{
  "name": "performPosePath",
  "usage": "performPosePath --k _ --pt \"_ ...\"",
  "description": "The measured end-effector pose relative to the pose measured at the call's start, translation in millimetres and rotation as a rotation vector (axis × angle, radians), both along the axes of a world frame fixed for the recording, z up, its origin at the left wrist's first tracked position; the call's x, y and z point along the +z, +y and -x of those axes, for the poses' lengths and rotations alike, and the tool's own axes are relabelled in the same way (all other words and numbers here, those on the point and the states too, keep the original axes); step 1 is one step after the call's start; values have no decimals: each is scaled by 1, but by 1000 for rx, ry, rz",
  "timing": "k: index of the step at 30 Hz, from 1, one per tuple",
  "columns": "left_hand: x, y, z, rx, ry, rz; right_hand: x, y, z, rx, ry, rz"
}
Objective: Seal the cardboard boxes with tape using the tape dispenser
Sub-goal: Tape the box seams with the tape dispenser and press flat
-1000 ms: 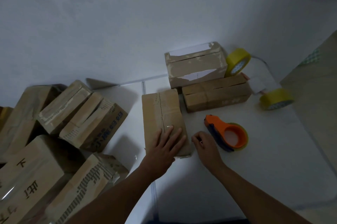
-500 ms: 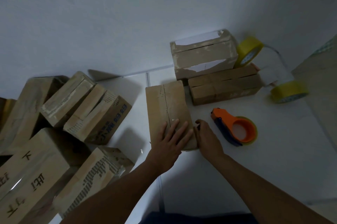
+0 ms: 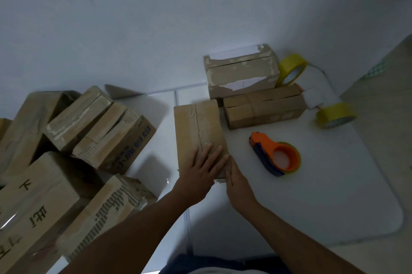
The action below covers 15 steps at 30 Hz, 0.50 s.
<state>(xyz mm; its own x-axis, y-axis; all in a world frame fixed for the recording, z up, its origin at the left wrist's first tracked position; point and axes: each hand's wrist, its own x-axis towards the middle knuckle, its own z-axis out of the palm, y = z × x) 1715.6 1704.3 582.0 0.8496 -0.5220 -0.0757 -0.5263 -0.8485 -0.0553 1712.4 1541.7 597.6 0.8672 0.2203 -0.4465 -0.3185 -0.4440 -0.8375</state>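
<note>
The left hand [image 3: 201, 174] lies flat on the near end of a flat brown cardboard box [image 3: 199, 131] on the white desk [image 3: 334, 184], fingers [image 3: 214, 155] straight and spread, grasping nothing. The right hand [image 3: 237, 181] presses straight fingers against that box's near right edge. Right of the box lies the orange and blue tape dispenser [image 3: 276, 154]. Beyond it sit two more cardboard boxes [image 3: 263, 108] and two yellow tape rolls [image 3: 335, 115]. Left of the box is a heap of printed cartons [image 3: 66, 151].
</note>
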Motion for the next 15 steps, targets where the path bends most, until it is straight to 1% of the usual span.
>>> performPosePath --k 2,3,5,6,8,10,11,13,14,15 --pt "6 0 -2 14 88 98 0 -2 -2 2 13 6" --pt "12 0 -6 40 150 196 1 -4 -2 3 18 2" --pt "30 2 -15 147 303 453 3 -5 -2 1 10 -19" --pt "40 5 -18 229 308 591 5 -6 -1 2 -10 -21" --pt "56 15 -15 491 159 875 6 -7 -1 11 -31 3" --pt "63 25 3 851 57 1145 8 -11 -1 54 -73 126" --pt "61 27 16 1007 62 1284 11 -12 -2 88 -164 221" --pt "58 24 38 1277 163 1543 15 -9 -6 214 -446 385" --pt "56 20 46 1408 225 1630 18 -5 -9 323 -541 439" --pt "54 17 54 1525 278 1684 19 2 -12 443 -584 482"
